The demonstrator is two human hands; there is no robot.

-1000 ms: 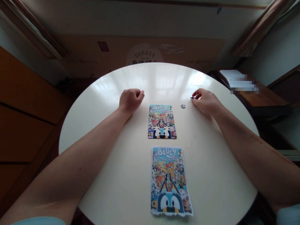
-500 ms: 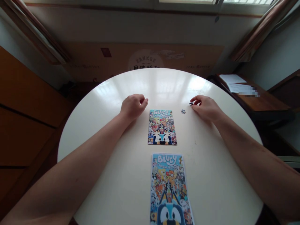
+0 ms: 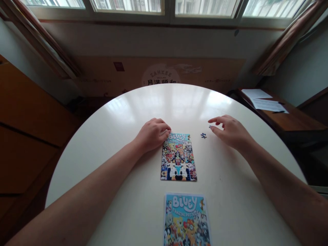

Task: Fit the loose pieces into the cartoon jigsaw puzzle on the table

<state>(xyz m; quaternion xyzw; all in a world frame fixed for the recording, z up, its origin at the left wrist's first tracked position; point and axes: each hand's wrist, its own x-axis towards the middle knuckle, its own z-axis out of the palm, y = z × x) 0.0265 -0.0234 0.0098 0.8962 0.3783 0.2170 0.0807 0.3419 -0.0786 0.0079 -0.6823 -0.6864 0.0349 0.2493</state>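
Note:
My left hand is curled at the top left corner of a small jigsaw puzzle, its thumb and fingertips closed against that corner. Bright cartoon dogs and a "Bluey" title cover the puzzle, which lies flat. To the right of it, a loose puzzle piece rests on the table. My right hand is just beyond that piece, thumb and index finger apart. Another tiny piece shows at the thumb tip; whether it touches the thumb or lies on the table is unclear.
Closer to me lies a printed picture sheet of the same design, cut off by the frame's lower edge. Everything sits on a round white table. Papers and pens are on a wooden side table at the right.
My left hand has moved right onto the puzzle's corner. My right thumb and index finger have parted from their pinch on a piece. The view has tilted up, so things appear lower.

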